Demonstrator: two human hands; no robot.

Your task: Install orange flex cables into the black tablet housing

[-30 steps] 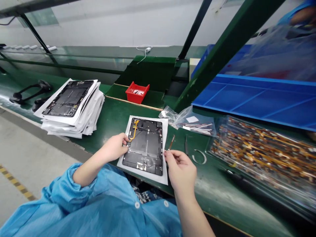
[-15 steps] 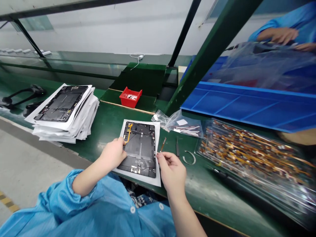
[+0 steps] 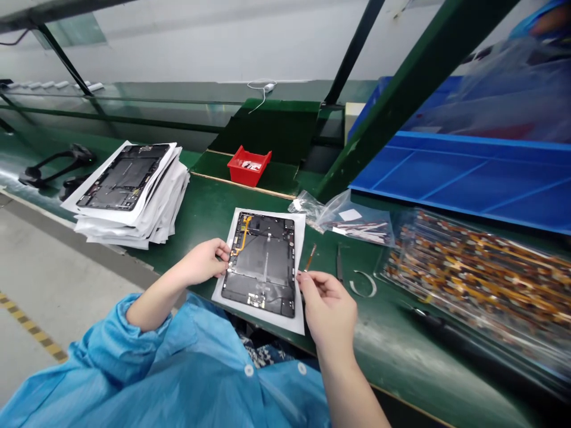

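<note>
An opened black tablet housing (image 3: 263, 279) lies on a white paper sheet (image 3: 298, 324) in front of me, with an orange flex cable (image 3: 243, 236) along its upper left. My left hand (image 3: 206, 260) is at the housing's left edge, fingers curled and thumb against the rim. Close to the right edge, my right hand (image 3: 329, 303) is pinched. A short copper-coloured flex strip (image 3: 311, 257) sticks up from its thumb and index fingertips. Tweezers (image 3: 339, 263) and a curled pale strip (image 3: 364, 284) lie to the right of that hand.
At left is a stack of paper sheets (image 3: 134, 229) topped by another tablet housing (image 3: 127, 178). A red bin (image 3: 248, 167) stands behind. On the right are plastic bags (image 3: 357, 223), a clear tray of flex cables (image 3: 473, 267), a black pen-like tool (image 3: 441, 330) and a blue bin (image 3: 464, 178).
My left hand has drawn back left from over the housing to its edge, with fingers more curled. My right hand stays by the right edge. The whole view has shifted slightly.
</note>
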